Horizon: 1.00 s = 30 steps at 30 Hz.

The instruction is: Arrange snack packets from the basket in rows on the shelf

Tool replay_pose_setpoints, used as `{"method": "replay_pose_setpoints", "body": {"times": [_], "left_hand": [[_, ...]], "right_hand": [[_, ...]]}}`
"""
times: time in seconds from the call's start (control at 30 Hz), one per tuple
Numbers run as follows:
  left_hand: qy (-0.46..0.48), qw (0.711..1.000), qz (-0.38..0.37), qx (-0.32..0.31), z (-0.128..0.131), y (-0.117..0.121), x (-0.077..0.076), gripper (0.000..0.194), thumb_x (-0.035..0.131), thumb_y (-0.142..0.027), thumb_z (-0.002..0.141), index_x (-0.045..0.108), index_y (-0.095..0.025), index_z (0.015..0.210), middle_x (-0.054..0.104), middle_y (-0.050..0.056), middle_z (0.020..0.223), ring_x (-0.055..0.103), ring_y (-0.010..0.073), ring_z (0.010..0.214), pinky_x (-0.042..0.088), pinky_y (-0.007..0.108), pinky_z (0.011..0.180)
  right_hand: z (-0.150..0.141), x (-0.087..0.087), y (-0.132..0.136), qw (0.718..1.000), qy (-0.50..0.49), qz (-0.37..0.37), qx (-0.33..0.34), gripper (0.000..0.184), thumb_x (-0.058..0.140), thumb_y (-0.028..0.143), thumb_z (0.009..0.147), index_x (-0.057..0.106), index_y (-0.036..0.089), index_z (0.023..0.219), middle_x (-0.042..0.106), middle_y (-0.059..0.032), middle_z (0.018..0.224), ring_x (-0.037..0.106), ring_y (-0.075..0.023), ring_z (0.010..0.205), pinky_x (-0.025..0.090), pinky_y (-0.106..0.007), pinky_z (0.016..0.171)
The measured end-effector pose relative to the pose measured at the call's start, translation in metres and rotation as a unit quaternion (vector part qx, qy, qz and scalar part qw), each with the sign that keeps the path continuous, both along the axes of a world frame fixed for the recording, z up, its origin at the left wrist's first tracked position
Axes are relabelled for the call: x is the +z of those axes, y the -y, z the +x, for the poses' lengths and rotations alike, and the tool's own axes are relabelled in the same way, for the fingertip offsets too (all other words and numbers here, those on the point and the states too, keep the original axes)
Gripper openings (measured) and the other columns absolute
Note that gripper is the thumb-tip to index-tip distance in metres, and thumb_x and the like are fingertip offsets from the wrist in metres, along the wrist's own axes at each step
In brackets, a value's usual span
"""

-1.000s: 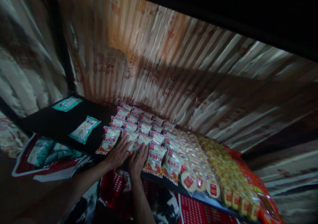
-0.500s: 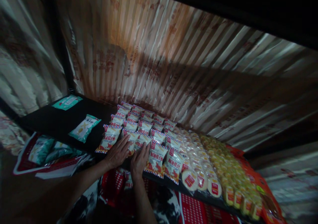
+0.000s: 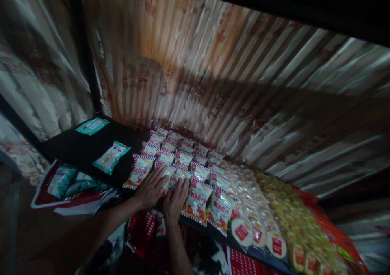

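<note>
Rows of small white snack bags [image 3: 196, 202] with striped edges and red print stand on a black shelf [image 3: 73, 153]. My left hand [image 3: 151, 189] lies on a front-row bag, its fingers stretched out over the face. Close beside it, my right hand [image 3: 176, 200] rests on the neighbouring bag, fingers extended upward along its front. Both hands press against the bags without wrapping round them. The parts of these two bags under my fingers are hidden. Another bag [image 3: 139, 171] stands just left of my left hand.
Right of the bags are rows of round wrapped crackers [image 3: 242, 231], yellow packs [image 3: 298, 256] and orange bags [image 3: 338, 236]. Teal packets [image 3: 112, 157] lie on the shelf's left. Below, a red bag [image 3: 45, 185] holds more packets. Pleated sheeting [image 3: 195, 63] hangs behind.
My view has turned a little left, so the shelf and goods sit farther right in the picture. Both hands remain on the same front-row bags, with little visible movement.
</note>
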<state>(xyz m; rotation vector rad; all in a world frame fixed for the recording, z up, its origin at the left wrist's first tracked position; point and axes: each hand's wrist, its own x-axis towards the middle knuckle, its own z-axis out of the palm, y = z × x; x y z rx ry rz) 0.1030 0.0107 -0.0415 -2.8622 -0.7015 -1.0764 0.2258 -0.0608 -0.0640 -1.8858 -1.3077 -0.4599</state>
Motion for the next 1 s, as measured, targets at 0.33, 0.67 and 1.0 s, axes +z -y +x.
{"method": "replay_pose_setpoints", "body": {"times": [0.33, 0.67, 1.0], "left_hand": [[-0.003, 1.000, 0.012, -0.007, -0.0013, 0.0007, 0.0017, 0.050, 0.038, -0.022, 0.089, 0.033, -0.013, 0.137, 0.025, 0.013, 0.150, 0.018, 0.0284, 0.139, 0.031, 0.050, 0.108], [0.002, 1.000, -0.007, -0.007, 0.0003, 0.0014, 0.0040, 0.049, 0.041, -0.027, 0.089, 0.036, -0.013, 0.136, 0.023, 0.014, 0.150, 0.018, 0.0285, 0.139, 0.030, 0.051, 0.109], [-0.014, 1.000, 0.015, -0.013, -0.0021, 0.0007, 0.0018, 0.051, 0.043, -0.029, 0.088, 0.037, -0.012, 0.136, 0.028, 0.016, 0.148, 0.020, 0.0293, 0.138, 0.030, 0.051, 0.109]], "right_hand": [[-0.0035, 0.0057, 0.0020, 1.000, 0.013, 0.000, -0.010, 0.053, 0.034, 0.028, 0.093, 0.024, 0.015, 0.143, 0.022, -0.0198, 0.148, 0.016, -0.0317, 0.138, 0.032, -0.058, 0.099], [-0.0038, 0.0060, 0.0007, 1.000, 0.005, -0.008, -0.005, 0.050, 0.033, 0.033, 0.093, 0.030, 0.013, 0.140, 0.025, -0.0204, 0.147, 0.017, -0.0315, 0.137, 0.032, -0.057, 0.099], [-0.0051, 0.0062, 0.0014, 1.000, 0.019, -0.003, -0.012, 0.049, 0.035, 0.030, 0.093, 0.032, 0.013, 0.139, 0.029, -0.0210, 0.145, 0.021, -0.0304, 0.136, 0.034, -0.054, 0.098]]}}
